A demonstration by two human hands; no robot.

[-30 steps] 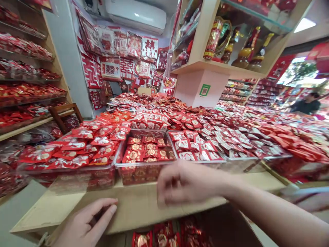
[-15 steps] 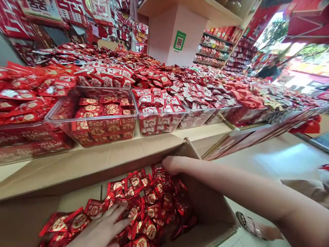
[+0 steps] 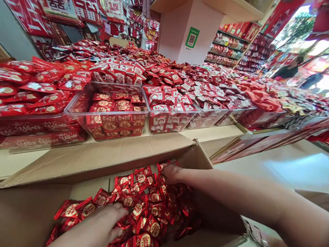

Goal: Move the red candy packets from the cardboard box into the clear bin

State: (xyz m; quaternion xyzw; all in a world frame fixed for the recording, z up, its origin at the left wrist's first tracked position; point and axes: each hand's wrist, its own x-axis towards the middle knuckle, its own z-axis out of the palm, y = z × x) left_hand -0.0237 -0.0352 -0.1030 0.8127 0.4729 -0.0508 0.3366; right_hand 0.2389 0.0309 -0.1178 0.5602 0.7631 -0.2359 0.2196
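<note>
Reaching into the cardboard box (image 3: pixel 102 157) in the head view, the left hand (image 3: pixel 108 219) rested on red packets (image 3: pixel 155 228) heaped inside, its fingers loosely bent and slightly parted; any hold could not be told. The right hand (image 3: pixel 172 173) dipped among packets near the far wall (image 3: pixel 182 154), its finger opening and grip hidden.

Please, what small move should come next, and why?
Probably the right hand should gather a few red packets: it is down among them in the cardboard box, the left hand lies over more of them, and the clear bin of similar packets behind has space below its rim.
</note>
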